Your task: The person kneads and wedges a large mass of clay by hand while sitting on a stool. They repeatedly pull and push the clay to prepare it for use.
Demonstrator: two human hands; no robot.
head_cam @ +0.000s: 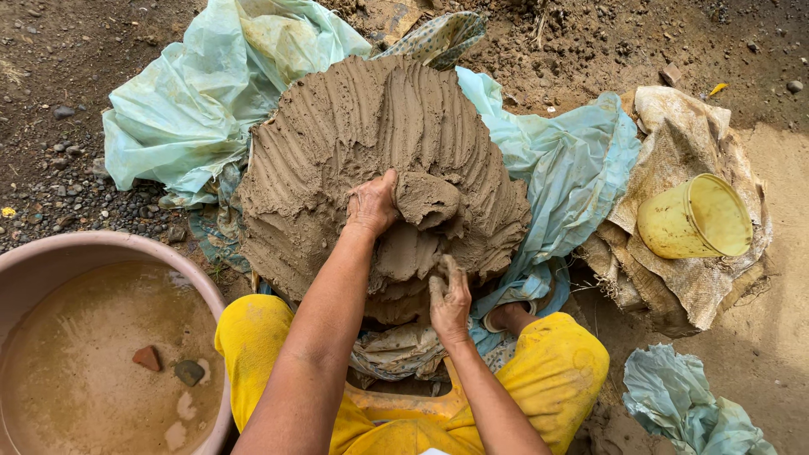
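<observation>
Right now your left hand [372, 205] lies flat against the big mound of wet clay [354, 143], fingers together and pressed into its near face, with the thumb up against a thick lump of clay [425, 200] that bulges out just beside it. Your right hand [449, 297] sits lower on the mound, fingers curled together and dug into the clay below that lump; both hands are smeared grey with it. The mound itself is directly in front of you, between your knees in yellow trousers [556, 358], and its upper surface is combed with long finger grooves running toward the far side. It rests on crumpled pale green plastic sheeting [194, 101] spread over the dirt ground [67, 50].

At your left, touching your knee, a wide pink basin [34, 261] holds muddy water with a reddish stone [147, 357] and a darker stone [189, 372] lying in it. Off to your right, well apart from the mound, a yellow plastic bucket [666, 227] lies tipped on its side on a dirty woven sack [683, 135]. Another bunched piece of green plastic [683, 396] lies near your right knee.
</observation>
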